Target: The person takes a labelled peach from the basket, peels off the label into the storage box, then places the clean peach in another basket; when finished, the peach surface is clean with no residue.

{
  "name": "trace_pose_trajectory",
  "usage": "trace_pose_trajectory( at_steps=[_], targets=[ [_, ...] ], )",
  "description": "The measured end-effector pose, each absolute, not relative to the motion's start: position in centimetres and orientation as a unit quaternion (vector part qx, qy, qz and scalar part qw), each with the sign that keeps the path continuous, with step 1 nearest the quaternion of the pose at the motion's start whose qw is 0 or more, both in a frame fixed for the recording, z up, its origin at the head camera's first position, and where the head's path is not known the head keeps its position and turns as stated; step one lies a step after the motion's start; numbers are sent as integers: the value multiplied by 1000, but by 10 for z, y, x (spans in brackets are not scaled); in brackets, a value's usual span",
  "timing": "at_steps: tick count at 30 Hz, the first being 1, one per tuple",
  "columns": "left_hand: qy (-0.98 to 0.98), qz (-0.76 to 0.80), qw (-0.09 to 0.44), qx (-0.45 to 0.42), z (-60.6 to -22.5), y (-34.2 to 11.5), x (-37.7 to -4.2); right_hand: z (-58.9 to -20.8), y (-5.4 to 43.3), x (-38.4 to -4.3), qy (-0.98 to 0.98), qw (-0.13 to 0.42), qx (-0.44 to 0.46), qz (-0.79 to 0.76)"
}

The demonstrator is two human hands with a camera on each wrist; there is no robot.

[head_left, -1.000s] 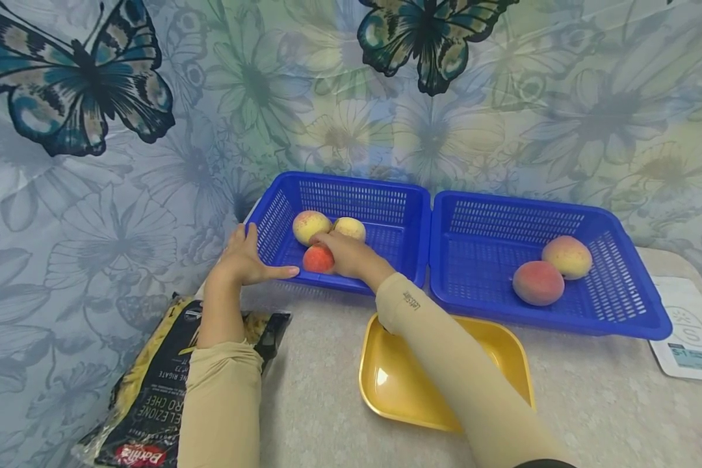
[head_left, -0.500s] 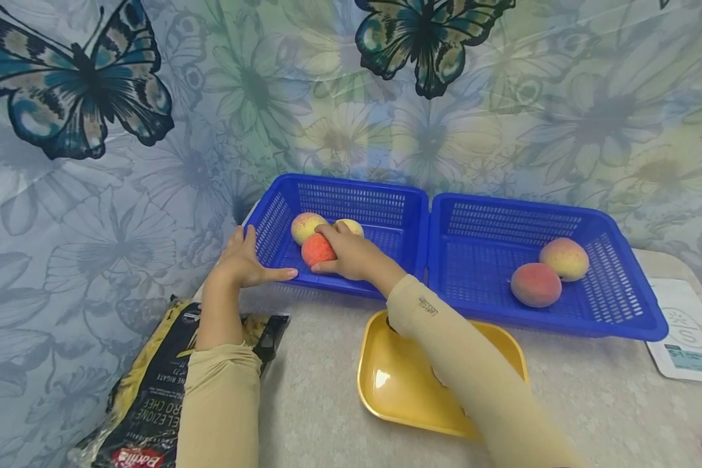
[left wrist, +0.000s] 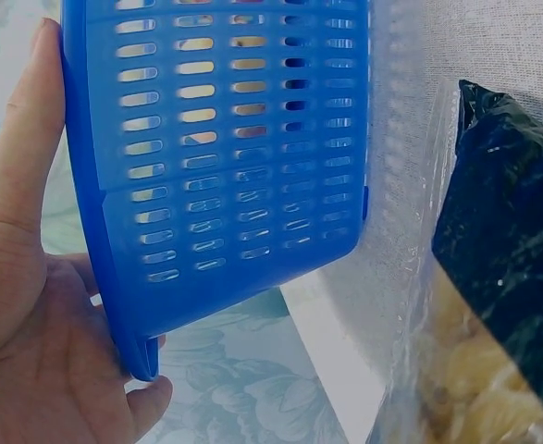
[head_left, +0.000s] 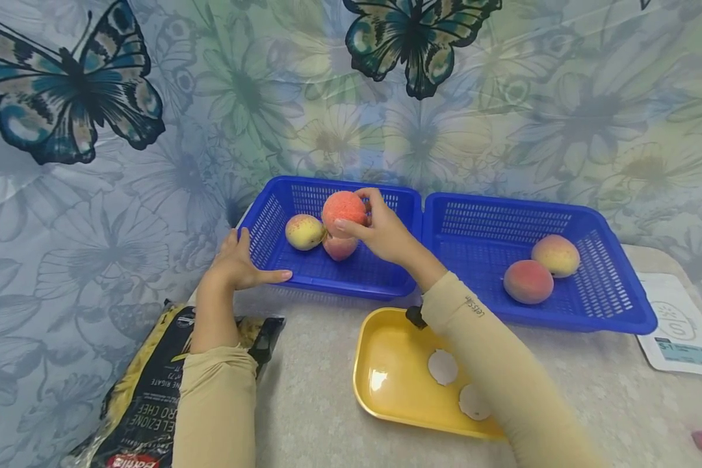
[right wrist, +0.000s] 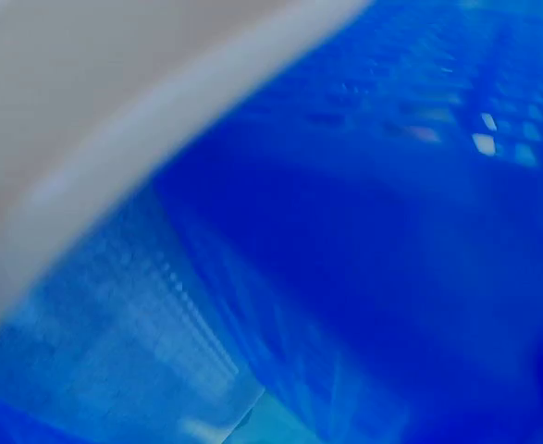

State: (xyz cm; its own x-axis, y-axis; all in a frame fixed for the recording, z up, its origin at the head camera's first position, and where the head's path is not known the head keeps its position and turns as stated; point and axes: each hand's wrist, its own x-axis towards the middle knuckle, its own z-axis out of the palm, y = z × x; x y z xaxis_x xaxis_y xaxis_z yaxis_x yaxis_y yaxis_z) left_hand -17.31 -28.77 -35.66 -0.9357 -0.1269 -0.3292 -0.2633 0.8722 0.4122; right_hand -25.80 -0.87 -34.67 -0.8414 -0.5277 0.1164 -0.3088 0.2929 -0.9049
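My right hand (head_left: 383,227) grips a bright red peach (head_left: 344,212) above the left blue basket (head_left: 351,281), thumb across its front. A yellow peach (head_left: 304,232) and a pinkish peach (head_left: 340,248) lie in that basket; the held peach overlaps the pinkish one in the head view. My left hand (head_left: 234,265) holds the basket's near-left corner, the thumb along its front rim. In the left wrist view, fingertips (left wrist: 149,405) show past the basket's corner. The right wrist view is blurred, mostly blue plastic and sleeve, with the peach out of sight.
Beside it stands a second blue basket (head_left: 468,286) with two peaches (head_left: 529,281). A yellow tray (head_left: 380,406) holds two pale round discs (head_left: 442,367), partly behind my right sleeve. A pasta bag (head_left: 152,396) lies front left; a white packet (head_left: 681,325) sits at right.
My right hand has lifted the red peach up and to the right, out from among the others. The pinkish peach shows beneath it now. My left hand stays on the basket corner.
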Motion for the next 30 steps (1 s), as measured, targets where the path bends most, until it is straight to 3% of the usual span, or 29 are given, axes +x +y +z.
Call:
trace_pose_trajectory(
  at_steps=[8, 30],
  targets=[
    [955, 235, 151, -100, -355, -288, -173, -334, 22, -256, 758, 114, -215, -605],
    [958, 229, 143, -95, -357, -288, -174, -324, 70, -223, 743, 107, -266, -606]
  ],
)
